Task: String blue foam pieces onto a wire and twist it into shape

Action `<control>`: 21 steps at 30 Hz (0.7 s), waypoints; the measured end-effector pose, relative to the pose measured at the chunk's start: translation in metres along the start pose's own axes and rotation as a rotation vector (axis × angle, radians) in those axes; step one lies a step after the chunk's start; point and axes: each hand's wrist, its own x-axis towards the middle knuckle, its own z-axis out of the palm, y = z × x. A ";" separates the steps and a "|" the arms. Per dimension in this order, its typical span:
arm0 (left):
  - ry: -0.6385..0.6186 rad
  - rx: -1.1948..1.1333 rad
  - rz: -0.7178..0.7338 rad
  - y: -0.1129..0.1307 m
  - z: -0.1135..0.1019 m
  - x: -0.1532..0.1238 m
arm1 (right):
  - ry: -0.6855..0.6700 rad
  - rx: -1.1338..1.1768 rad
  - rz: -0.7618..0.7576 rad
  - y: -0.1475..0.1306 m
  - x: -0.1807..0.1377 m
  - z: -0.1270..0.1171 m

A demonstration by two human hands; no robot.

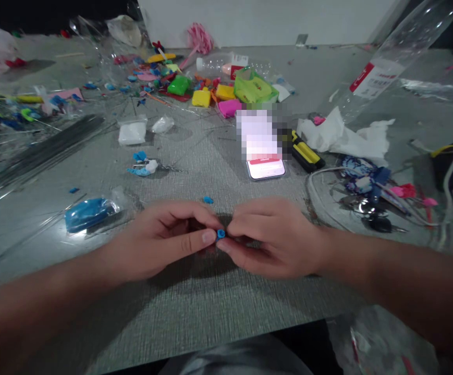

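A tiny curled piece of blue modelling clay point(221, 234) sits between my fingertips above the front of the table. My left hand point(167, 237) pinches it from the left with thumb and index finger. From the right, the closed thumb and fingers of my right hand point(277, 239) press against the same piece. A small blue clay scrap point(208, 199) lies just beyond the hands. To the left is a wrapped block of blue clay point(89, 214). Farther back rests a small blue and white clay figure point(143, 165) with thin wires.
A lit phone point(265, 169) and a yellow-black cutter point(306, 151) lie beyond my right hand. White tissue point(343, 133), a cable point(323, 203) and a plastic bottle point(382, 73) are at right. Dark wires point(54, 151) lie left; coloured clay packs point(201, 98) sit at the back.
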 end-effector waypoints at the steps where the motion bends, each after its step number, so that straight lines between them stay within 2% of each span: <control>1: -0.006 0.009 -0.001 0.000 0.000 -0.001 | 0.000 -0.021 -0.006 0.000 0.000 0.000; 10: -0.121 0.064 0.029 0.000 -0.005 -0.003 | -0.056 -0.120 -0.065 0.004 0.001 -0.002; 15: -0.125 0.172 0.078 0.004 -0.005 -0.003 | -0.036 -0.027 -0.083 0.007 0.002 -0.006; 17: -0.116 0.329 0.170 0.005 -0.006 -0.003 | 0.031 -0.006 -0.030 0.009 0.003 -0.008; 21: -0.104 0.859 0.399 -0.004 -0.012 -0.001 | 0.099 -0.113 0.158 0.015 0.004 -0.007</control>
